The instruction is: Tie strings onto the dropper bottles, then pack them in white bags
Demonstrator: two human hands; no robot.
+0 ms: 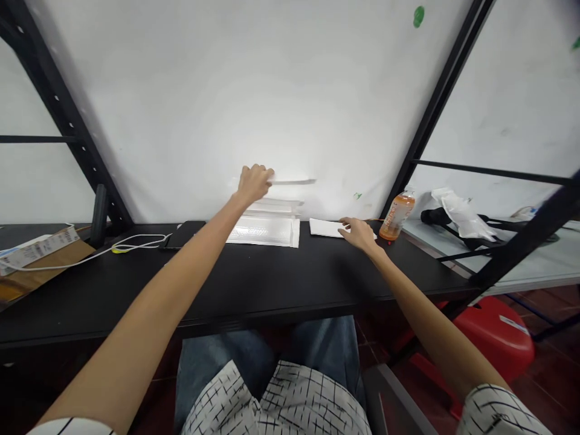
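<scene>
Left to right along the black surface (244, 284). At the left end, brown cardboard (40, 272) with a white label (36, 251) on it, then a loose white cable (131, 244) with a yellow clip (118, 249) running toward the middle. Both look parked out of the working area. Centre, near the far edge: a white bubble mailer (263, 231) lying flat, with a second white mailer (274, 206) just behind it. Left grip (254, 184) is raised above them, fingers curled shut on a thin white strip (293, 181) seen edge-on. Probably held high to keep it from dragging over the mailers. Next along, right grip (357, 234) is open, fingers spread flat on a white sheet (326, 228) near the far edge, likely pinning it against sliding. An orange drink bottle (396, 217) stands just beside that hand, apparently kept off to the side. Past the right end, on a lower side table (534, 260): a black item (437, 216) under a white plastic bag (462, 214).
</scene>
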